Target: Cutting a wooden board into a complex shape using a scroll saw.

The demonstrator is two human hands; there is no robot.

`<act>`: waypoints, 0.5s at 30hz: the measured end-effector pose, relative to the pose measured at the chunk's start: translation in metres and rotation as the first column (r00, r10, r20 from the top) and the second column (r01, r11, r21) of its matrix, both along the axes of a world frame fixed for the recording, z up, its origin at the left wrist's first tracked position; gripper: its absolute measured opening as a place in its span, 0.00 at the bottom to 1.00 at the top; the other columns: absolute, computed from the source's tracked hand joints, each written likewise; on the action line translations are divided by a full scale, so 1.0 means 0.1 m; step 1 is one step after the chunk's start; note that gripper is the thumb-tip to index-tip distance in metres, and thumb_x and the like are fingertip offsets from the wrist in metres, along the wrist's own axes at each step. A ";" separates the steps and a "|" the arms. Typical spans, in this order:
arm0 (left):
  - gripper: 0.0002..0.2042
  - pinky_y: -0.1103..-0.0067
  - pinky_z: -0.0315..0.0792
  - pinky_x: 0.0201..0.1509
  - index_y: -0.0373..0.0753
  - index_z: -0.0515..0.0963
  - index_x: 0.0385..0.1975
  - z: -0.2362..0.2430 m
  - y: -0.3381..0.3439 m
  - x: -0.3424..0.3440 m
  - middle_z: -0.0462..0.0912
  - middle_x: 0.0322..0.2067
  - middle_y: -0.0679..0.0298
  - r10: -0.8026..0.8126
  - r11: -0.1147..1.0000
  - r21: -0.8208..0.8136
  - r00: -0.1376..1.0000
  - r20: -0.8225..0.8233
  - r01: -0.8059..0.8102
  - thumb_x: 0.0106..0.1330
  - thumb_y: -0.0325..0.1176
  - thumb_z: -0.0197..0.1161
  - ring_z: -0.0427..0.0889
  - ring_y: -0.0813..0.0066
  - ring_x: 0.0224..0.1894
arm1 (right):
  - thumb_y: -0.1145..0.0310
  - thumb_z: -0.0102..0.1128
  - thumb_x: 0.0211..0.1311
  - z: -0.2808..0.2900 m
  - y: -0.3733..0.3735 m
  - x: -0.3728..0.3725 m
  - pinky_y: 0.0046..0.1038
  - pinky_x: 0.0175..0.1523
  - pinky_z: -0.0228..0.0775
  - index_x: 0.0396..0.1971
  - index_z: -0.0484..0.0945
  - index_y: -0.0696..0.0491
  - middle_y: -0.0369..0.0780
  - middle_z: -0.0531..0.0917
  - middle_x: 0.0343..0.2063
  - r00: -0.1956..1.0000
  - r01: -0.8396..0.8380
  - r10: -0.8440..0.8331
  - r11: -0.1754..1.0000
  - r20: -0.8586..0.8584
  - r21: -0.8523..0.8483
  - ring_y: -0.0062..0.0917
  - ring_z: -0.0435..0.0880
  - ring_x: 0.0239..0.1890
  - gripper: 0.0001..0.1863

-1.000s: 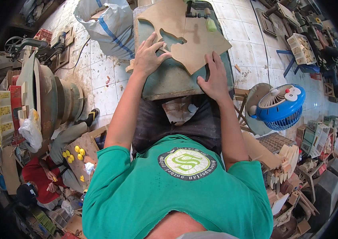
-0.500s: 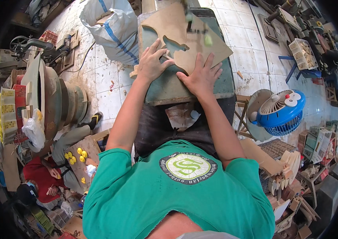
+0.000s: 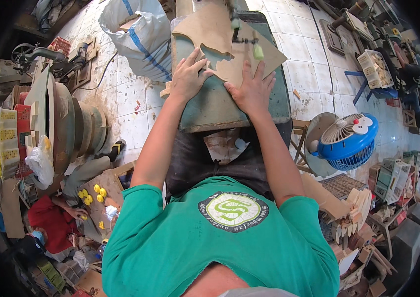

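Right hand (image 3: 252, 92): fingers spread flat on board (image 3: 209, 30), gripping nothing. Left hand (image 3: 186, 83): fingers slightly apart by cut edge, hold unclear. Board mostly beyond fingertips; likely light, stiff, narrow points fragile; best held by broad part.

The person wears a green T-shirt (image 3: 170, 242) with loose short sleeves (image 3: 140, 200) and a neckline (image 3: 215, 263) that looks raw and uneven. On its chest, a round emblem (image 3: 232, 212) sets a curling lime-green shape on white inside a dark, lettered ring. The trousers (image 3: 185, 161) are blackish; left hand (image 3: 188, 79) and right hand (image 3: 252, 91) are bare.
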State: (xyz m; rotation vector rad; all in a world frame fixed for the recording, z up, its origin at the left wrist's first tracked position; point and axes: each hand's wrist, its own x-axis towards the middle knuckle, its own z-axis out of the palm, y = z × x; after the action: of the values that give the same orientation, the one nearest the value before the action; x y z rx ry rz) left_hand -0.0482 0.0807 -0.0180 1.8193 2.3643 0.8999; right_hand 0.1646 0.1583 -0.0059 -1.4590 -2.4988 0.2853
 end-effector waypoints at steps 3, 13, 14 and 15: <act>0.23 0.60 0.64 0.77 0.43 0.87 0.56 -0.02 0.02 0.00 0.72 0.73 0.58 0.007 1.000 0.019 1.000 -0.026 -0.006 0.67 0.51 0.71 0.75 0.62 0.71 | 0.31 0.65 0.61 -0.02 0.03 -0.01 0.67 0.79 0.42 0.79 0.61 0.44 0.59 0.51 0.79 1.000 -0.020 0.020 0.999 -0.009 0.028 0.80 0.49 0.74 0.52; 0.23 0.60 0.71 0.72 0.41 0.87 0.55 0.01 0.02 0.06 0.73 0.71 0.50 0.016 0.999 0.047 0.999 -0.032 -0.015 0.65 0.49 0.73 0.76 0.55 0.69 | 0.32 0.67 0.59 -0.09 0.20 0.07 0.69 0.76 0.46 0.77 0.64 0.43 0.56 0.56 0.76 0.993 -0.106 0.111 0.988 -0.034 0.114 0.80 0.54 0.72 0.50; 0.23 0.60 0.72 0.71 0.41 0.87 0.54 0.03 0.01 0.07 0.73 0.71 0.49 0.025 0.998 0.057 1.000 -0.015 -0.024 0.64 0.49 0.74 0.77 0.52 0.68 | 0.32 0.67 0.59 -0.09 0.22 0.09 0.69 0.76 0.46 0.77 0.64 0.43 0.56 0.56 0.76 0.993 -0.109 0.114 0.989 -0.037 0.101 0.80 0.54 0.72 0.50; 0.23 0.60 0.72 0.71 0.41 0.87 0.54 0.04 0.00 0.07 0.73 0.71 0.49 0.023 0.996 0.084 0.999 -0.026 -0.020 0.64 0.49 0.74 0.77 0.52 0.68 | 0.33 0.68 0.59 -0.09 0.25 0.11 0.69 0.76 0.46 0.77 0.64 0.43 0.56 0.56 0.76 0.989 -0.142 0.146 0.984 -0.033 0.108 0.80 0.54 0.72 0.50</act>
State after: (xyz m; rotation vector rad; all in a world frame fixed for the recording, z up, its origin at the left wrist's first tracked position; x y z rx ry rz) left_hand -0.0409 0.0810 -0.0139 1.8498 2.4014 0.9988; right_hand 0.1754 0.1837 -0.0146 -1.2234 -2.5495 0.2024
